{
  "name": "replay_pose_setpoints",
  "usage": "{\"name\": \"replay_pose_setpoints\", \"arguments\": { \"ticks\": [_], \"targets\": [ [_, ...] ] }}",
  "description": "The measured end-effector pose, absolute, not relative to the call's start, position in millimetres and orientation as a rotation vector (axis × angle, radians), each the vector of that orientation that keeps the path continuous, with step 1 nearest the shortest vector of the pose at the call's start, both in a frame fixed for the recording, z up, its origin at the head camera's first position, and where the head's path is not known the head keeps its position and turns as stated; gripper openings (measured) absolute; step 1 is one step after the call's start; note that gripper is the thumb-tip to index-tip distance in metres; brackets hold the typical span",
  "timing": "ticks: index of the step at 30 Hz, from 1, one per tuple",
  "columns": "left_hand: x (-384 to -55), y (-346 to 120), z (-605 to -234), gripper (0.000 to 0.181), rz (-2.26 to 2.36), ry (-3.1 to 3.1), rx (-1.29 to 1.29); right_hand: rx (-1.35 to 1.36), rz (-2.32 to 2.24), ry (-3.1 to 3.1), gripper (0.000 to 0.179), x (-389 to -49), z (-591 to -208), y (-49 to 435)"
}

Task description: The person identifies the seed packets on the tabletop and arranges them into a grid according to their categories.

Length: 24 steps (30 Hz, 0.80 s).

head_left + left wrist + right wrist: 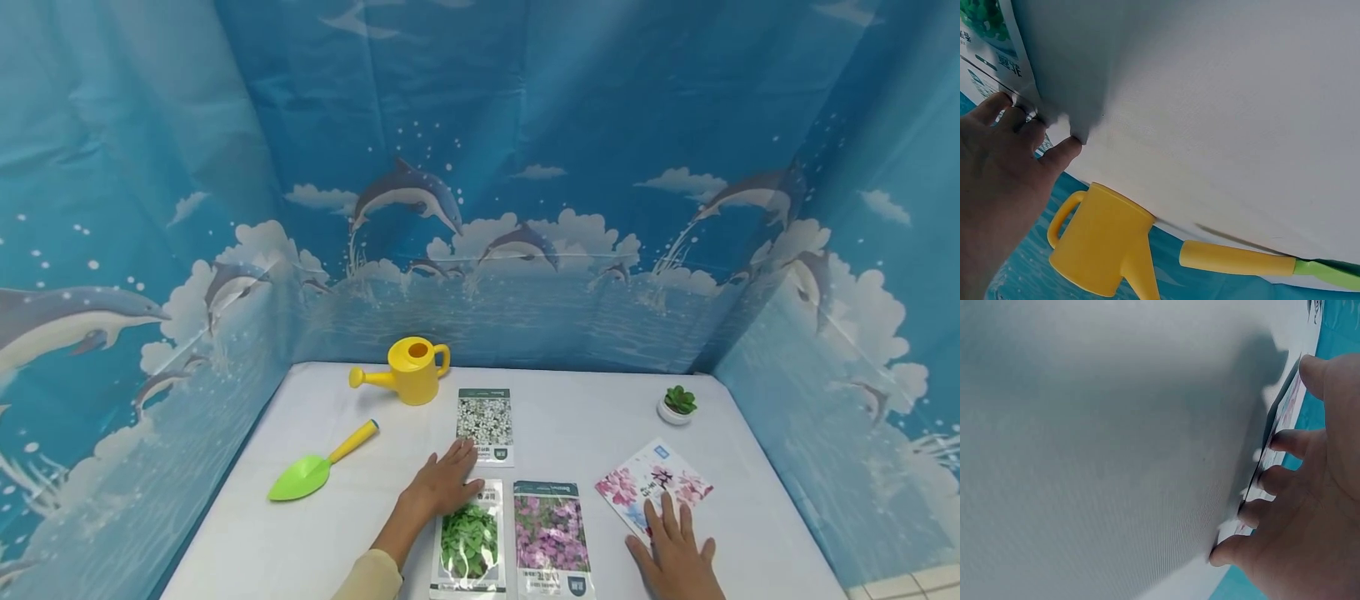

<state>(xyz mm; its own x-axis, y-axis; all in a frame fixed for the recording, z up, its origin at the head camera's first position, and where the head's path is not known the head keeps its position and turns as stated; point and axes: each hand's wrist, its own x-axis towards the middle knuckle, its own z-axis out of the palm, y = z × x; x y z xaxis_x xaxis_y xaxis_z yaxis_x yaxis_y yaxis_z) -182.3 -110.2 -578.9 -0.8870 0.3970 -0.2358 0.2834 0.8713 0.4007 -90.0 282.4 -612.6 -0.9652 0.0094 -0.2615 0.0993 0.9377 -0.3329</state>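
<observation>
The left hand [444, 485], fingers extended, touches the white-flowered seed packet [484, 418] on the table [585, 417]; the right hand [675, 552], fingers spread, touches the pink-blossom packet [651, 477]. Both look light, slippery; pinch an edge.

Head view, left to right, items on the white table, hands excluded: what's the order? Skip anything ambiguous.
Green-and-yellow trowel → yellow watering can → white-flower packet → purple-flower packet → white packet with pink blossoms.
</observation>
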Motion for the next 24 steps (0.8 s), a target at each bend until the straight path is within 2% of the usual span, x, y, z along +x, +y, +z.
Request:
{"name": "replay_pose_setpoints", "arguments": {
  "ticks": [5,11,16,24],
  "targets": [
    [-184,-113,-584,0.07,0.519,2.73,0.488,0.077,-0.525,2.848,0.1,-91,-612,282],
    [-186,-118,-598,0.072,0.553,2.737,0.501,0.095,-0.542,2.839,0.108,-92,-614,282],
    [-183,-119,-595,0.07,0.541,2.745,0.511,0.106,-0.564,2.834,0.117,-92,-617,284],
    [-174,-115,-575,0.066,0.508,2.749,0.492,0.101,-0.552,2.853,0.1,-95,-615,282]
  ]
}}
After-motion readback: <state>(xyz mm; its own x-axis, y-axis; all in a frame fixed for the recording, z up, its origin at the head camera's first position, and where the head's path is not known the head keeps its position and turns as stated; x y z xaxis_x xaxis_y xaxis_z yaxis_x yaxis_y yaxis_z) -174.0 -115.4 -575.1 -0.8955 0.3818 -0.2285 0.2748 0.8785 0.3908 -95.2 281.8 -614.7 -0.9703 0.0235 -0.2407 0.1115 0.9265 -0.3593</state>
